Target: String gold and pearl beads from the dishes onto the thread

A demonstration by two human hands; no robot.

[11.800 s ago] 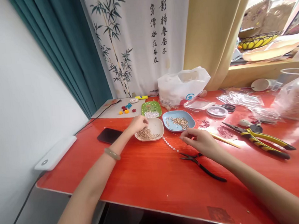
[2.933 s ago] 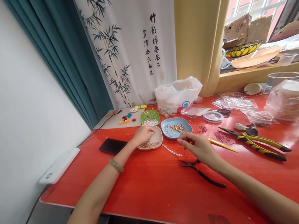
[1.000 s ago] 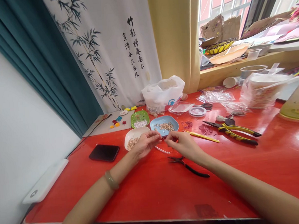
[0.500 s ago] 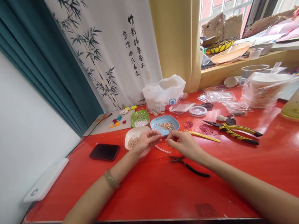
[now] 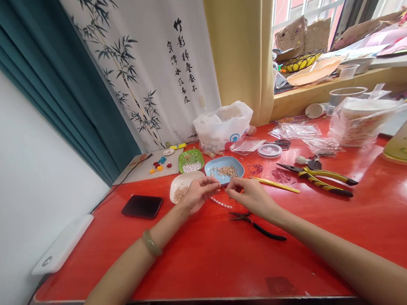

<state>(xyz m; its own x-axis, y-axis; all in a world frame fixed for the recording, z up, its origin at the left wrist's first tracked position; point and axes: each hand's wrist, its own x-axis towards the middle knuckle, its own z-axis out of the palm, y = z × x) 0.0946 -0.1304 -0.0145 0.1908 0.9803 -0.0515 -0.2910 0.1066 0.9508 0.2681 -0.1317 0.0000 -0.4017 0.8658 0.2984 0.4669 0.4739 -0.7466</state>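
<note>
My left hand [image 5: 198,193] and my right hand [image 5: 251,195] meet above the red table [image 5: 211,259], fingertips pinched close together. A thin wire runs between them, with a short strand of white pearl beads [image 5: 221,203] hanging onto the table. What my left fingertips pinch is too small to make out. Just behind my left hand sits a white dish [image 5: 182,185] of gold beads. A blue dish [image 5: 224,168] of gold beads and a green dish [image 5: 190,160] of white beads stand beyond. Black pliers [image 5: 258,225] lie below my right hand.
A black phone [image 5: 142,206] lies at the left, a white flat device [image 5: 61,242] at the table's left edge. Yellow-handled pliers [image 5: 320,179], a yellow stick [image 5: 274,184], a thread spool [image 5: 269,150], plastic bags [image 5: 223,124] and a grey board [image 5: 152,166] with coloured pieces fill the far side.
My left hand has come away from the white dish to meet my right hand at the wire. Over the last second both hands have hardly moved.
</note>
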